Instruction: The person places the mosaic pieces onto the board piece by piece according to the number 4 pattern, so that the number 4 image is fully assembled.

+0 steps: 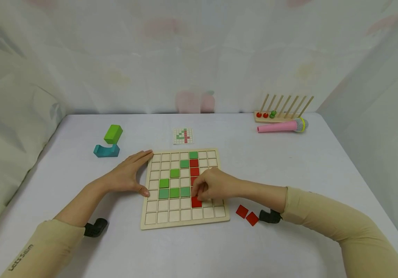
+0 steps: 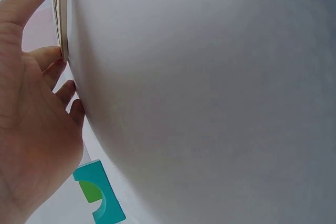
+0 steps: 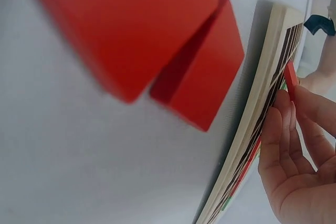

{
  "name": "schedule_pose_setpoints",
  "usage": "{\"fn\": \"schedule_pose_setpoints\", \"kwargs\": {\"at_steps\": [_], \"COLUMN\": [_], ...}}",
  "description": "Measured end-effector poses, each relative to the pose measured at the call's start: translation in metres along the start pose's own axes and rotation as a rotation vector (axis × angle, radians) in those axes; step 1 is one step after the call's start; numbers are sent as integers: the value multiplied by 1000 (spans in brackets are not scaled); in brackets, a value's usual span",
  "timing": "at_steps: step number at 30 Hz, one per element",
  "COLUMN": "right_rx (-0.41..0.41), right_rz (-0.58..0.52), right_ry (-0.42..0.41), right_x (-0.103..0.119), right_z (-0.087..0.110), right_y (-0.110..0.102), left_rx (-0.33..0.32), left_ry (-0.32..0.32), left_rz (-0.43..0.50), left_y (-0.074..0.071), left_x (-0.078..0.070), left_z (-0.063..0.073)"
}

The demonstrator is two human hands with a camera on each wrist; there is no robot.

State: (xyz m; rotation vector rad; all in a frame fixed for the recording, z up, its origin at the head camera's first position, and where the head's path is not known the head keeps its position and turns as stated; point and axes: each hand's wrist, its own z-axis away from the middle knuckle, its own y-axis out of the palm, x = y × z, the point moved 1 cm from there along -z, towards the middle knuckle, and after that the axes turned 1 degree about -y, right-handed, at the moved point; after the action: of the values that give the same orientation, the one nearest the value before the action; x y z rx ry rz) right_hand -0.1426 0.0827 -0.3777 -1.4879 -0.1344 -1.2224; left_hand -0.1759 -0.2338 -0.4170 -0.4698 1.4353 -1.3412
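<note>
A wooden grid board point(image 1: 171, 224) lies on the table with green tiles point(image 1: 174, 173) and a column of red tiles point(image 1: 194, 163) set in its squares. My right hand point(image 1: 216, 184) is over the right half of the board. Its thumb and fingers pinch a red tile point(image 3: 290, 80), tilted on edge close over the grid. With fingers spread and thumb apart, my left hand point(image 1: 126, 175) rests along the board's left edge; the left wrist view shows fingertips at the board's rim point(image 2: 64, 19). Two loose red tiles point(image 1: 242, 211) lie right of the board, large in the right wrist view.
Behind the board lies a small card point(image 1: 183, 136) with a coloured grid pattern. A green block point(image 1: 113, 134) and a teal arch block point(image 1: 106, 151) are at the left. At the back right, a pink toy microphone point(image 1: 279, 126) lies before a peg stand point(image 1: 272, 119) with beads.
</note>
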Motion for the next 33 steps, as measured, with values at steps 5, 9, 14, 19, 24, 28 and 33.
{"fn": "schedule_pose_setpoints", "kwargs": {"at_steps": [5,9,14,19,24,28,33], "right_rx": [-5,-9,-10,-7,-9,-10,-5], "right_rz": [11,23,33,26,14,14,27], "right_ry": [-1,1,4,10,-1,-13,-16], "right_x": [-1,-1,-2,-2,-2,-5,-12], "right_z": [0,0,0,0,2,7,15], "right_y": [0,0,1,0,-4,-10,-20], "left_rx": [1,-5,-8,-9,-11,-9,-8], "left_ry": [-4,-3,-2,2,6,6,5], "left_rz": [0,-2,-5,-3,1,4,4], "left_y": [0,-1,-2,-2,-1,-1,-2], "left_x": [-1,-2,-3,-4,-3,-3,-3], "left_z": [0,0,1,2,2,2,2]}}
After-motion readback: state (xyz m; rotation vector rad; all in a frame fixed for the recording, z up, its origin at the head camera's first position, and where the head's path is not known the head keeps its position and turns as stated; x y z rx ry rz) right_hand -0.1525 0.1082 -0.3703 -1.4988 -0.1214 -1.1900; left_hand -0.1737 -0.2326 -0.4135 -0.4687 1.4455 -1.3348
